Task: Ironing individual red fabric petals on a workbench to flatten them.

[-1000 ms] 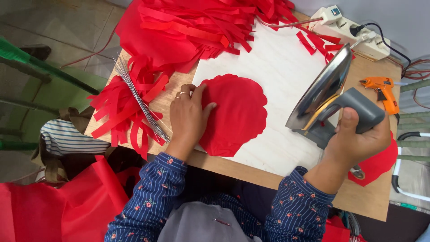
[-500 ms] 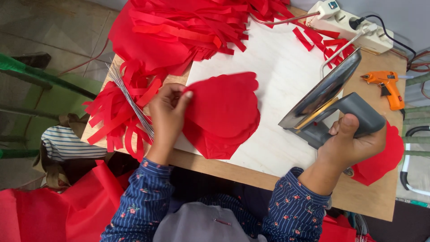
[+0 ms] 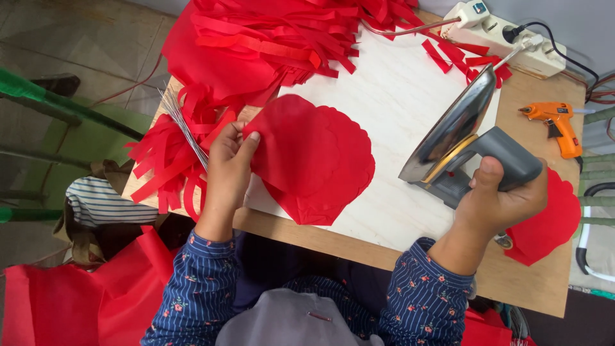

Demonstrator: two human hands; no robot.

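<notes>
Left hand (image 3: 229,160) pinches top red scalloped fabric piece (image 3: 314,157), lifting edge off white board (image 3: 397,115). Right hand (image 3: 503,202) wraps iron (image 3: 467,141) handle, soleplate tilted above board's right edge.

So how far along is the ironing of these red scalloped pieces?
Seemingly done: one scalloped red piece lies aside at the table's right edge. In hand: the left hand lifts the top red piece off the stack; the right hand holds the iron tipped up. Left: that stack.

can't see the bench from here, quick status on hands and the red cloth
Left hand pinching top red cloth piece, edge lifted off the white board. Right hand gripping iron, tipped up, soleplate off the board. Nothing between them.
</notes>
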